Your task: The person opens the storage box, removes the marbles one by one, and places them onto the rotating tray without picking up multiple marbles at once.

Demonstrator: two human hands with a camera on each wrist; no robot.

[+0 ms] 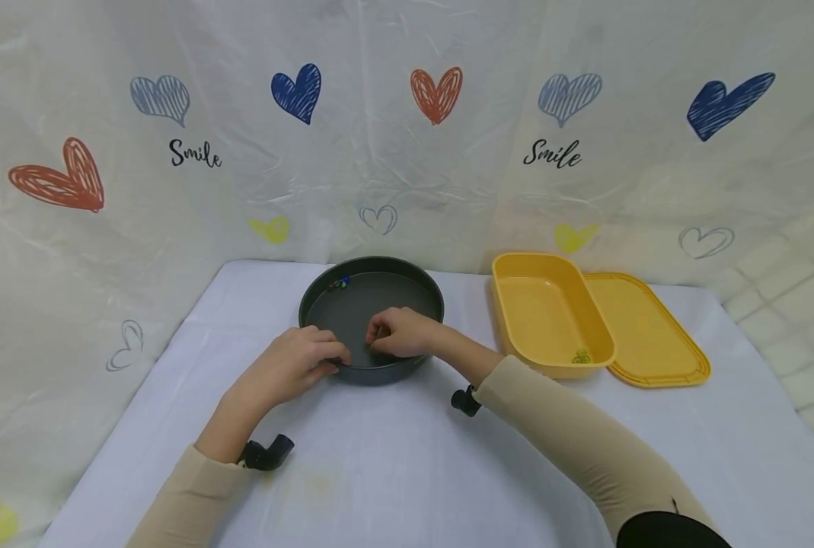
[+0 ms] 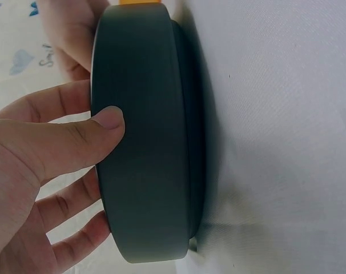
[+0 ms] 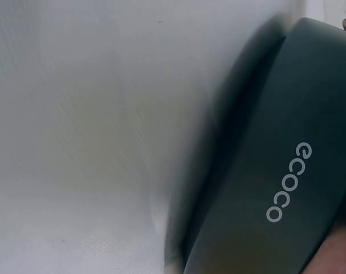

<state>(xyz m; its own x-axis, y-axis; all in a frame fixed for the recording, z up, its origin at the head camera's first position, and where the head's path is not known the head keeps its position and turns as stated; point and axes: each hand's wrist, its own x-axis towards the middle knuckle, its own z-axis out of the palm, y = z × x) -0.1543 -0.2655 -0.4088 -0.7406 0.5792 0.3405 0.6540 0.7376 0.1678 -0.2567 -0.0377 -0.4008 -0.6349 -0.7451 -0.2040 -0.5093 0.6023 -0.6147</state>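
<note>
Head cam: L hand [image 1: 300, 361] grips rnd, matte dk-gray tray [image 1: 387, 293].

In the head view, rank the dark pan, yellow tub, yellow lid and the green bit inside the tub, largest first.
1. Dark pan
2. Yellow tub
3. Yellow lid, partly hidden
4. Green bit

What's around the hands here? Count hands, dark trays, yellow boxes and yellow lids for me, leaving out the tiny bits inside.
Hands: 2 (left hand, right hand)
Dark round tray: 1
Yellow box: 1
Yellow lid, lying beside the box: 1
Total: 5
</note>
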